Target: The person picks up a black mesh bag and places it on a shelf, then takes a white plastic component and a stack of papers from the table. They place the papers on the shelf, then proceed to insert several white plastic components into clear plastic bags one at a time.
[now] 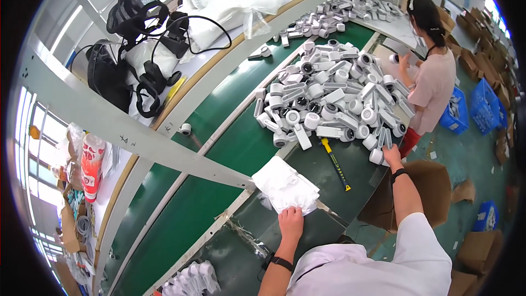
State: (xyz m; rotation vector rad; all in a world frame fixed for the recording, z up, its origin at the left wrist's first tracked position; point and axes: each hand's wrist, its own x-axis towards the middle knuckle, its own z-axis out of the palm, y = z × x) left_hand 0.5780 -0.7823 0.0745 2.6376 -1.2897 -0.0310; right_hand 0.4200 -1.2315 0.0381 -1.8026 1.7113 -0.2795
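Observation:
My left hand (291, 223) is at the near edge of a stack of white plastic bags (286, 183), its fingers bent and closed on the edge of a bag. To the right, my right hand (392, 156) is closed around the handle of a white handheld device with a round head (377, 156), at the near edge of a large heap. That heap of similar white devices (334, 90), some with dark round faces, covers the far part of the green bench (307, 159). Between the heap and the bags lies a yellow and black hammer (335, 164).
A co-worker (433, 71) stands at the far right, holding a device. An open cardboard box (433, 194) is beside the bench on the right. Blue baskets (485, 107) stand on the floor. A white metal post (137, 131) crosses the left. Bagged devices (192, 279) lie near left.

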